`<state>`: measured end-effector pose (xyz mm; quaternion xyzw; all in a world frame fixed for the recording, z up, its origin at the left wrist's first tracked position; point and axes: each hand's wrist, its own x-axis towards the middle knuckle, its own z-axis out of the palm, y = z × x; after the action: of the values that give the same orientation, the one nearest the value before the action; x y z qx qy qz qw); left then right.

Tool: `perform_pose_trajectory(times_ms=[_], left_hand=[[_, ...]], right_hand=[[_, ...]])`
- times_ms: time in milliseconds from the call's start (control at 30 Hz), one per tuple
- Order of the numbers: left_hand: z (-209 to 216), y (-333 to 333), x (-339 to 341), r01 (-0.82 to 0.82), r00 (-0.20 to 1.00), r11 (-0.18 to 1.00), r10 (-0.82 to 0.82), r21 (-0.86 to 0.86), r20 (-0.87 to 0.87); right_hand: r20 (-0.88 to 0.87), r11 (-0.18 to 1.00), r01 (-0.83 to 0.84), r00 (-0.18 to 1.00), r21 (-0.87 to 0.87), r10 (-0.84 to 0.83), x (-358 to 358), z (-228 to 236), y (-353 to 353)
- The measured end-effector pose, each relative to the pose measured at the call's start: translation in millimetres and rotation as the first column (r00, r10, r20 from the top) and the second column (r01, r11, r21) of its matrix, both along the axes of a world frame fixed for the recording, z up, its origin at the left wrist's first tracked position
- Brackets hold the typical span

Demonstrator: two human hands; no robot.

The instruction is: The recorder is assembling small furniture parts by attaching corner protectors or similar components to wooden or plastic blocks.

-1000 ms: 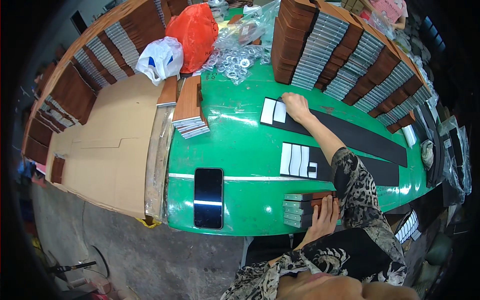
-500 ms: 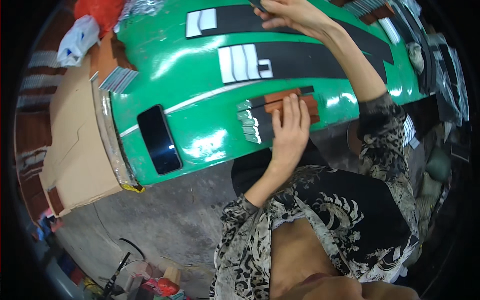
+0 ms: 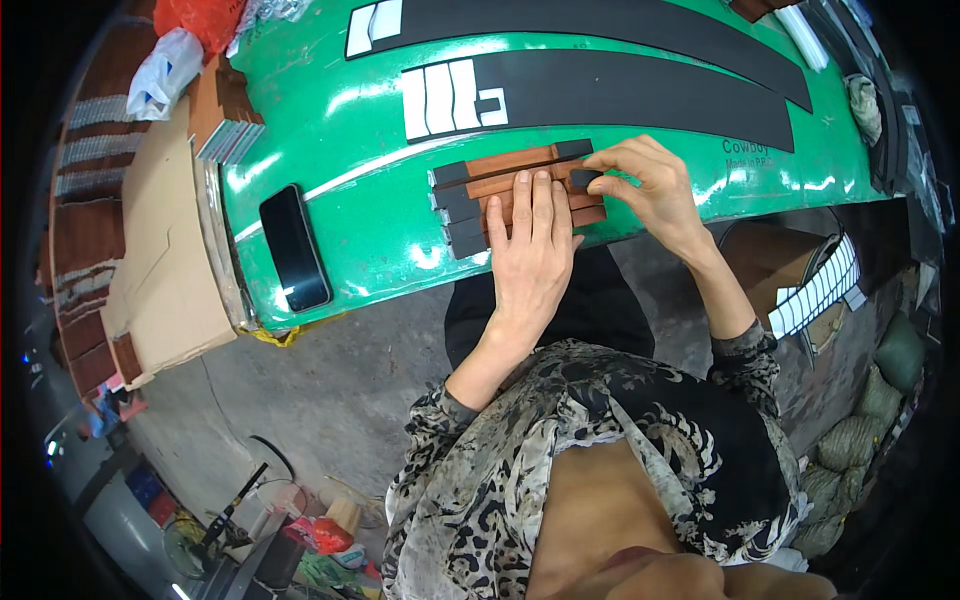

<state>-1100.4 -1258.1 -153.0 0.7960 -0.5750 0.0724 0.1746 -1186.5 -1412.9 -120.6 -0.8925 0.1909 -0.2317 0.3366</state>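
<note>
Several brown strips (image 3: 512, 158) with black ends lie side by side near the front edge of the green table (image 3: 380, 230). My left hand (image 3: 530, 245) rests palm down on them, its fingers stretched out flat. At the strips' right end, my right hand (image 3: 650, 190) pinches a small black piece (image 3: 583, 179) between thumb and fingertips. That piece is close against the strip ends; whether it is stuck to them I cannot tell. Black patches (image 3: 462, 210) cover the left ends. Beyond lies a long black sheet (image 3: 630, 95) with white pieces (image 3: 442, 98) on its left end.
A dark phone (image 3: 295, 250) lies to the left. Farther left are a cardboard sheet (image 3: 165, 260), a stack of brown strips (image 3: 222, 110), a white plastic bag (image 3: 165, 75) and a red bag (image 3: 195, 20). A second black sheet (image 3: 560, 20) lies at the back.
My right hand has come down from above the far black sheet to the right end of the strips, with a small black piece. My left hand stays on the strips. The view has shifted.
</note>
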Motion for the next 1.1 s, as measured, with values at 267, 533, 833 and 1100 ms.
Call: perform_pose_trajectory(times_ms=[267, 533, 833, 1100], left_hand=[[-2.8, 0.3, -1.5, -0.030, 0.999, 0.999, 0.031, 0.009, -0.021], [-3.6, 0.9, -0.6, -0.026, 0.998, 1.000, 0.026, 0.004, -0.053], [-6.7, 1.5, -0.9, -0.023, 0.998, 1.000, 0.022, -0.014, -0.064], [-6.5, 1.2, -1.7, -0.025, 0.998, 1.000, 0.024, -0.018, -0.056]], right_hand=[[0.026, 0.985, -0.019, 0.999, -0.174, 0.023, 7.5, -8.9, -5.4], [0.018, 0.984, -0.020, 1.000, -0.177, 0.023, 13.0, -11.7, -6.9], [0.018, 0.977, -0.021, 1.000, -0.212, 0.026, 17.2, -13.1, -5.3], [-0.003, 0.976, -0.016, 1.000, -0.219, 0.016, 17.1, -11.4, -6.1]])
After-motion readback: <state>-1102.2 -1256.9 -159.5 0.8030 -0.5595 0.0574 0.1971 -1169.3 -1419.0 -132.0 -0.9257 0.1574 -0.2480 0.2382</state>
